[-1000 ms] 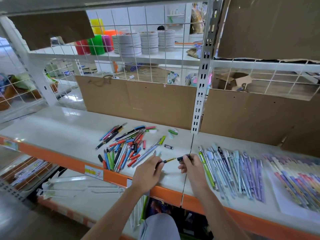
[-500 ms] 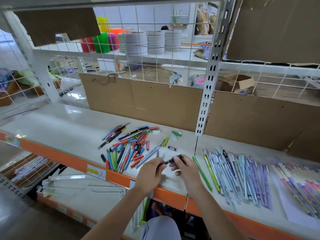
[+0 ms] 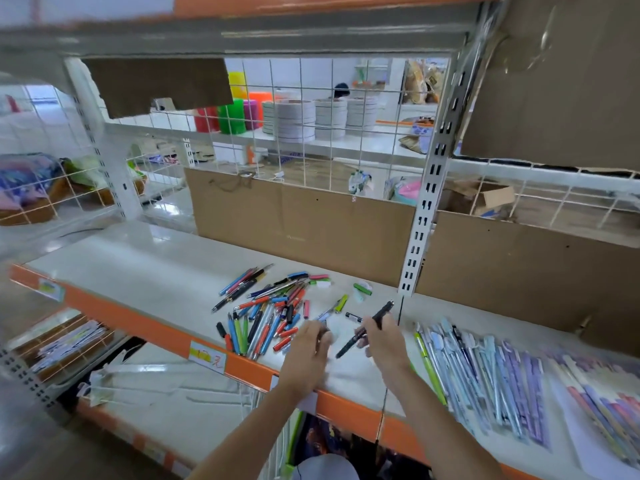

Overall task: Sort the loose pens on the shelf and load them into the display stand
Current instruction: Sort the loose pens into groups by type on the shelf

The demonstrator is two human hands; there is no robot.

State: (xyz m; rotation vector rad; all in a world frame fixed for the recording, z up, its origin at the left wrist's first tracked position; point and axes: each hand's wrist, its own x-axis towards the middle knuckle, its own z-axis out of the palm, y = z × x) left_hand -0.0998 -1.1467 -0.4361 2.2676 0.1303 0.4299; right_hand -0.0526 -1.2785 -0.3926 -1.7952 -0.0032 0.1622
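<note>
Black, stiff and light, the pen (image 3: 366, 328) pinched mid-barrel in the right hand (image 3: 384, 341) looks slippery, while the left hand (image 3: 306, 353) beside it hovers loosely curled, holding nothing visible.

White shelf (image 3: 166, 268) carries loose pens (image 3: 266, 311).

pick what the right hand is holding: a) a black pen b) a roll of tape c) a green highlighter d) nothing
a: the right hand grips a black pen slanted above the white shelf, while the left hand is near the pile of loose coloured pens.
</note>
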